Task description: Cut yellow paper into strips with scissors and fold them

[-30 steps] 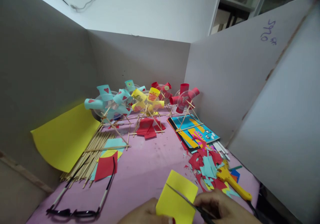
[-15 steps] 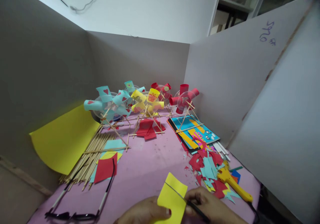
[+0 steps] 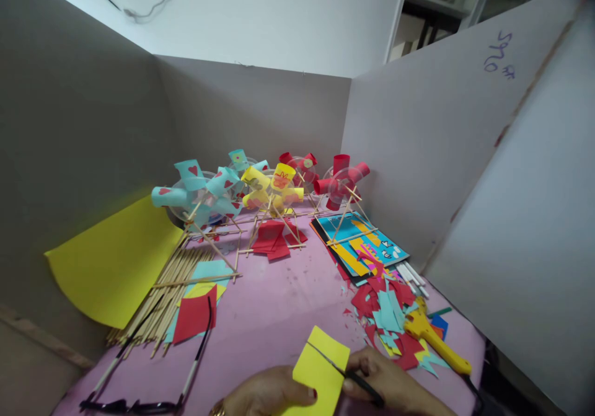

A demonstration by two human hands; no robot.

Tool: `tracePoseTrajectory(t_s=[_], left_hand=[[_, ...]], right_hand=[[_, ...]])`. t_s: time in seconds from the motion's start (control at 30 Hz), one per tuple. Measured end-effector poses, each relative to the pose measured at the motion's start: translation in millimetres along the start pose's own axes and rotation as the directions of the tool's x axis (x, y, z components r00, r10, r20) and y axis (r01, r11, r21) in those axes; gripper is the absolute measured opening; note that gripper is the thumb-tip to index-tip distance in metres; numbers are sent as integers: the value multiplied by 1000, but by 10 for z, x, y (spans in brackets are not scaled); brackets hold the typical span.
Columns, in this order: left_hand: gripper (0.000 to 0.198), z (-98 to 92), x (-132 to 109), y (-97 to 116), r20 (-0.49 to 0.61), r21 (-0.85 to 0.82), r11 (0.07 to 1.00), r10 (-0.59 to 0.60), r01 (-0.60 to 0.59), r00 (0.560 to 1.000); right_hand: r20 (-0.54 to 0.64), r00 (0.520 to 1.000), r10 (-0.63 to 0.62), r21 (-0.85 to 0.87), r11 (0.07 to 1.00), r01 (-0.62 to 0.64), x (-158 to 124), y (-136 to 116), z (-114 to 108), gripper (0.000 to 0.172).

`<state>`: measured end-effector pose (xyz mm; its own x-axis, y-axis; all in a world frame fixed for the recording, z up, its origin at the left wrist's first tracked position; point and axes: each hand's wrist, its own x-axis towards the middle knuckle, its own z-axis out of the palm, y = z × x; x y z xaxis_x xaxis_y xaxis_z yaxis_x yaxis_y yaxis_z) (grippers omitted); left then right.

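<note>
Near the bottom centre, my left hand (image 3: 274, 391) holds a yellow paper piece (image 3: 320, 366), its thumb pressed on the paper's lower left part. On the right of the paper, my right hand (image 3: 379, 376) is closed around a thin dark tool (image 3: 365, 387), probably scissors. The tool's narrow blade lies slantwise across the upper part of the paper, its tip near the left edge. Part of the handle is hidden by my right fingers.
Paper scraps (image 3: 390, 310) and a yellow glue gun (image 3: 437, 341) lie right. Wooden sticks (image 3: 171, 279), a red sheet (image 3: 193, 317) and glasses (image 3: 134, 407) are left. Paper wheels on stick frames, including a yellow one (image 3: 272, 193), stand behind. Grey panels (image 3: 251, 106) surround the pink table (image 3: 288, 292).
The camera view has shifted slightly. Both hands, the yellow paper and the dark tool hold nearly the same pose, a little lower in the picture. More of the left wrist's bracelet shows.
</note>
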<state>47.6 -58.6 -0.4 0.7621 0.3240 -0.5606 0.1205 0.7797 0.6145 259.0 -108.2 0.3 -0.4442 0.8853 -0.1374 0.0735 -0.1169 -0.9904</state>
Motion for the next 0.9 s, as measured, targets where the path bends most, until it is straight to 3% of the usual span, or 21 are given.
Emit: tracePoseTrajectory(t_s=[0.23,0.37,0.5,0.6,0.77,0.9], left_hand=[[25,19,-19,-13,-47,32,999,3,-1,999],[17,-86,-133,-36,-79,31,999,44,-42,996],[27,-231,-226,-28,-12,-171,975,141,-141,990],[31,-274,-225,-34,15,-279,943,191,-180,981],[25,-296,-197,-100,-98,-319,923,192,-214,976],[27,-307,-228,-115,-152,-302,916,226,-263,962]], right_hand=[[-45,982,181,-68,981,-184,-3,86,48,52],[-136,955,263,-202,936,-287,-106,14,4,22],[-307,940,146,-375,889,-261,-67,-135,-155,33],[-404,914,15,-542,802,-253,201,-230,-279,39],[-445,886,-134,-738,615,-277,762,-350,-336,35],[-457,864,-209,-799,524,-296,819,-394,-181,29]])
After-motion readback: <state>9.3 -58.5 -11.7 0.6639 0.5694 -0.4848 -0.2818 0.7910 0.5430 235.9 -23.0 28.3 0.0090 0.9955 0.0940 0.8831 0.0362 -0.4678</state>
